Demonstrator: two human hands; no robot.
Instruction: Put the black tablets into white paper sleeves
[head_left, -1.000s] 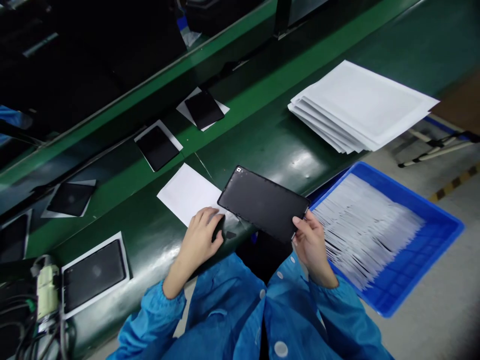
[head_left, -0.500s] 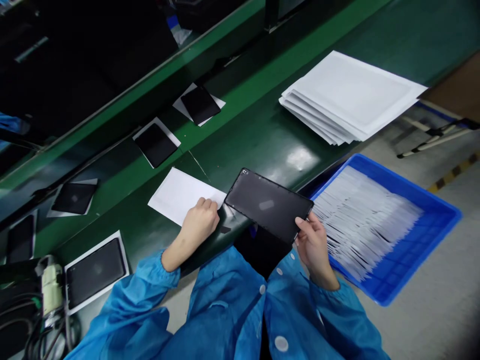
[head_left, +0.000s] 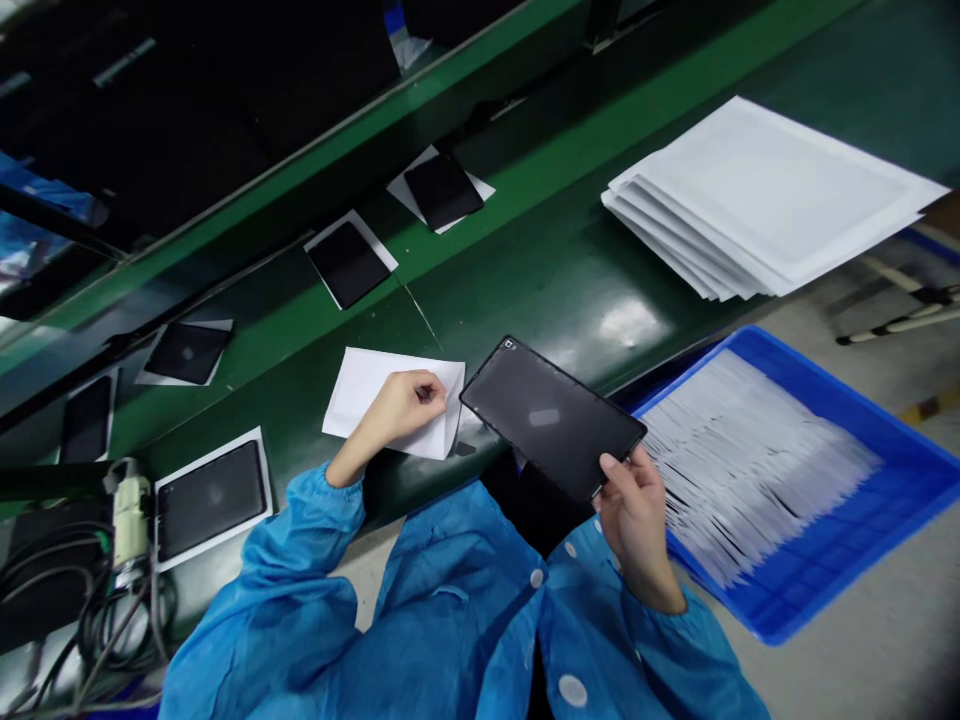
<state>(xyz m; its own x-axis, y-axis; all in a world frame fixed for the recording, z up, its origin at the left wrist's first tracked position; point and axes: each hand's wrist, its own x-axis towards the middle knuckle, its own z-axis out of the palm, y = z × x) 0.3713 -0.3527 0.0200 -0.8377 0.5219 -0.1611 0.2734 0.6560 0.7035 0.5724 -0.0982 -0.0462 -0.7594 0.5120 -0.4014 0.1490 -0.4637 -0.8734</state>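
Observation:
My right hand (head_left: 634, 510) grips a black tablet (head_left: 551, 415) by its lower right corner, thumb on top. The tablet is tilted over the table's front edge, its grey oblong mark and small camera-like corner mark facing up. My left hand (head_left: 409, 405) is closed, its fingers pinched together over a white paper sleeve (head_left: 352, 390) on the green table. Whether those fingertips hold the paper or some small thing cannot be made out. The sleeve's right end, creased, lies close to the tablet's left corner.
A blue tray (head_left: 847, 555) packed with white sleeves stands at right. Behind it lies a stack of large white sheets (head_left: 772, 190). Several dark tablets on white paper, such as one tablet (head_left: 214, 500), lie at left and along the back. A corded tool (head_left: 131, 520) sits far left.
The white sleeve has turned slightly, and my left hand's fingers now show pinched above it rather than in a fist at its right end. My right hand still holds the tablet. The view has shifted.

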